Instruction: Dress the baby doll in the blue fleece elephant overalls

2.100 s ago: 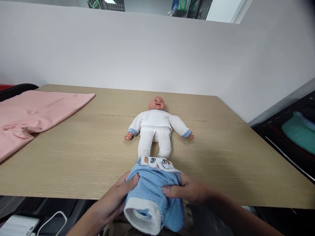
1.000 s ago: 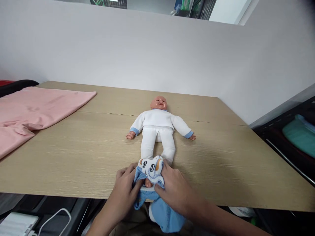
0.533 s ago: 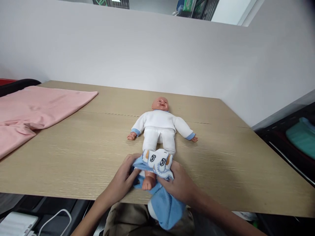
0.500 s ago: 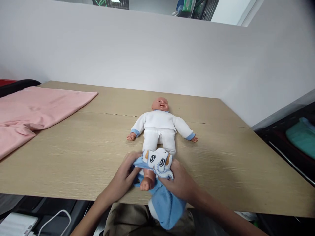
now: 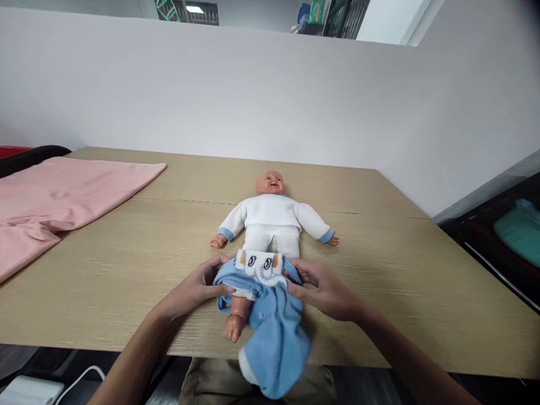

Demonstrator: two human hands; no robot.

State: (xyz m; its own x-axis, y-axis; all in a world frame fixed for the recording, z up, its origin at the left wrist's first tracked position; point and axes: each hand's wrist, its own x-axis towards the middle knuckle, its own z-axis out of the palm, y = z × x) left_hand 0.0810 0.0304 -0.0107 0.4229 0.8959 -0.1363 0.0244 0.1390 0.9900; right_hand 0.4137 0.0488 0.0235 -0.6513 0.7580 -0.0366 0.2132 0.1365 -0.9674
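Near the front edge of the table (image 5: 139, 270), the garment (image 5: 276, 332) hides one foot of the doll (image 5: 272, 210). The cloth (image 5: 76, 191) over the left edge runs out of view.

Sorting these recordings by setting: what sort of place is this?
Probably an indoor workspace: a wood-toned table by a plain pale wall, with a doll and pink cloth on the table.
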